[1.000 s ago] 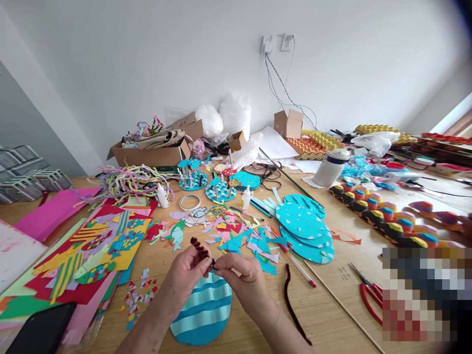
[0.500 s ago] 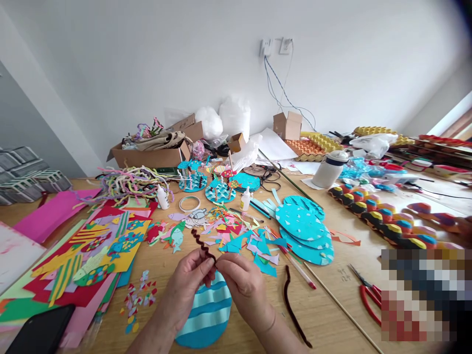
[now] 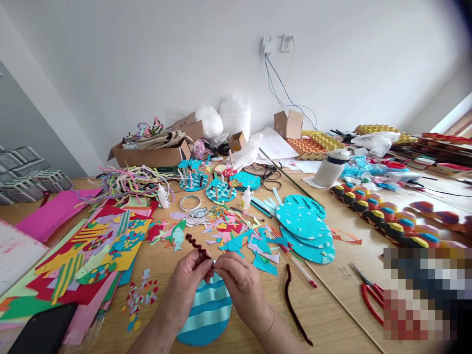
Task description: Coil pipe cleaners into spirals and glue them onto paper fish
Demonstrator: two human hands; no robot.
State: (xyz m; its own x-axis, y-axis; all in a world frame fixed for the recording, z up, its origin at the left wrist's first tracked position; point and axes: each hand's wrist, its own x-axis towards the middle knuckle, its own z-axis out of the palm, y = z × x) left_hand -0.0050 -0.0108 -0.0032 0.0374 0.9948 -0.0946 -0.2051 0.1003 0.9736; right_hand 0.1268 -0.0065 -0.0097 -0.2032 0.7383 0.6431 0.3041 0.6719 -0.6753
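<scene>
A dark brown twisted pipe cleaner (image 3: 195, 244) sticks up and to the left from between my fingertips. My left hand (image 3: 193, 280) is closed on its lower part. Close against it, my right hand (image 3: 239, 282) pinches the lower end, which is mostly hidden by the fingers. Below both hands lies a blue paper disc (image 3: 206, 319) with light wavy strips, its top partly covered by them. A second brown pipe cleaner (image 3: 293, 309), nearly straight, rests on the table to the right of my right hand.
Paper scraps (image 3: 236, 241) spread beyond my hands. Blue discs (image 3: 306, 226), a thin wooden stick (image 3: 342, 305) and red-handled scissors (image 3: 372, 295) lie to the right. Coloured papers (image 3: 88, 236) and a black phone (image 3: 42, 329) are at the left. Glue bottles (image 3: 246, 198) stand farther back.
The twisted pipe cleaner leans farther left and its top has dropped a little. Both hands have shifted slightly and still hold it.
</scene>
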